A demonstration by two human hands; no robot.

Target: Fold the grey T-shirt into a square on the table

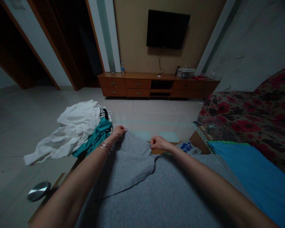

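Note:
A large grey garment (142, 196) lies spread out in front of me, its lower part running out of view. One part of it, which looks like a sleeve (130, 171), is folded over onto the body. My left hand (119, 130), with bangles on the wrist, pinches the far left corner of the grey cloth. Level with it, my right hand (158, 143) is closed on the far right edge of the same piece. Between the two hands the cloth is stretched and slightly raised.
White clothes (78, 117) and a teal cloth (97, 136) are piled at left. Blue fabric (254, 177) lies at right, by a flowered sofa (242, 117). A plastic bag (188, 147) sits beyond my right forearm. A low wooden cabinet (137, 85) stands under a television (168, 29).

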